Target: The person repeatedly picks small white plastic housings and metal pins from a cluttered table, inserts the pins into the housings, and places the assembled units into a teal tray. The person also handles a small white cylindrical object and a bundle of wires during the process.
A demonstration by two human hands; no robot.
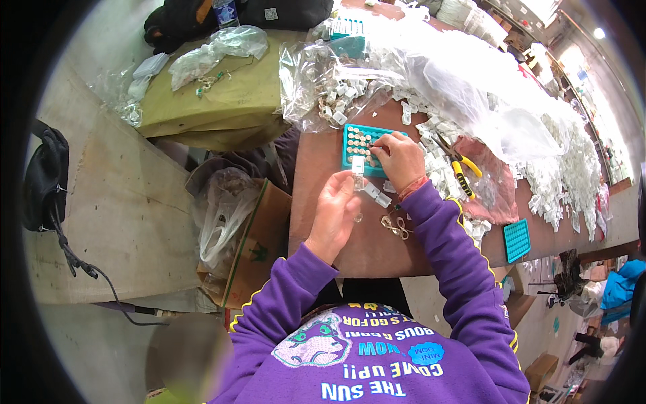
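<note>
The left hand (334,209) pinches a small clear plastic pouch (359,167) just above the brown tabletop (323,222). The right hand (398,156), fingers curled, touches the teal rectangular plastic tray (350,145). Risk: the pouch may slip, since the grip is at one edge only. The tray holds rows of small round pale pieces; clear plastic bags (330,87) behind it hold small white parts.

clear plastic bags (336,81) of small white parts lie at twelve o'clock; a brown cardboard box (252,249) with a green mark stands at nine o'clock.
</note>
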